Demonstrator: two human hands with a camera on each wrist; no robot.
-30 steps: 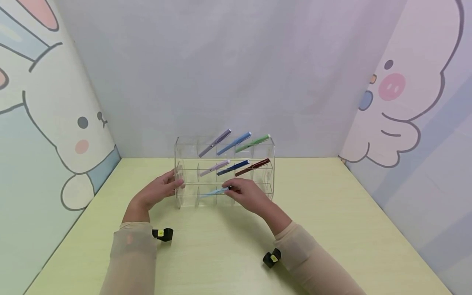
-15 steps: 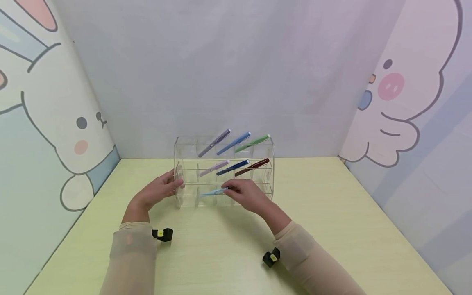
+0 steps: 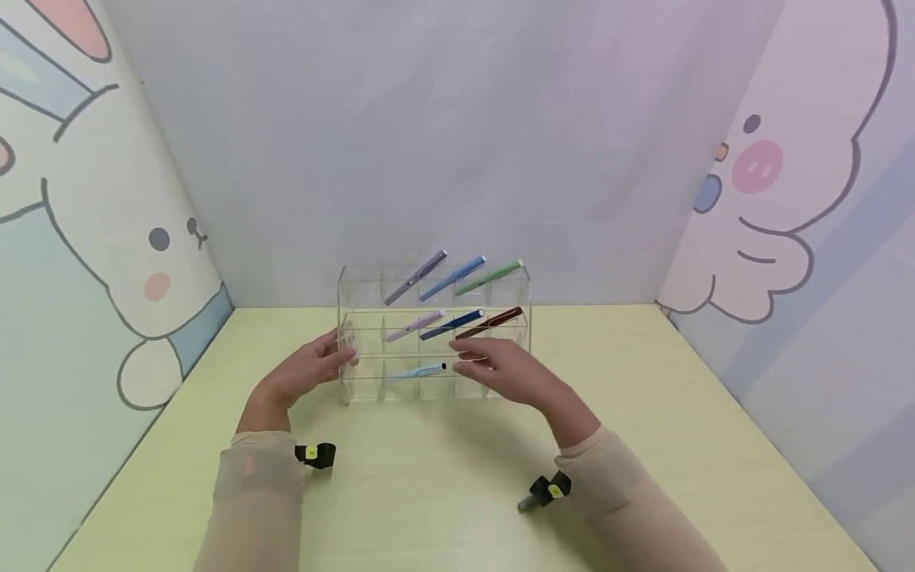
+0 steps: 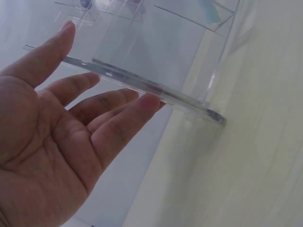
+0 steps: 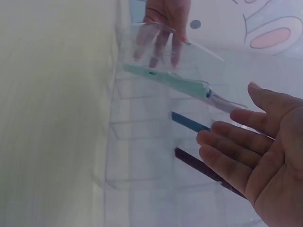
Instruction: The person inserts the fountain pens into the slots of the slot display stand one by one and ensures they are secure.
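A clear acrylic tiered pen rack (image 3: 364, 377) stands on the table. My left hand (image 3: 307, 367) holds its left side panel, thumb on the inner side and fingers outside, as the left wrist view shows. On the bottom tier lies a light blue pen (image 3: 416, 372), tilted, its dark end toward my right hand (image 3: 511, 372). That hand is just right of the pen, apart from it, fingers extended and holding nothing. The middle tier carries a lilac pen (image 3: 416, 326), a navy pen (image 3: 453, 325) and a dark red pen (image 3: 500, 319), whose lower part is near my right fingers.
A purple pen (image 3: 417, 278), a blue pen (image 3: 453, 278) and a green pen (image 3: 490, 278) lean on the top tier. Pale wooden table (image 3: 400, 492) surrounds the rack. A grey backdrop (image 3: 429, 159) rises behind, with cartoon-printed panels on both sides.
My right hand has let go of the light blue pen and drawn back to the right, its fingers spreading. The pen stays on the bottom tier. My left hand has not moved.
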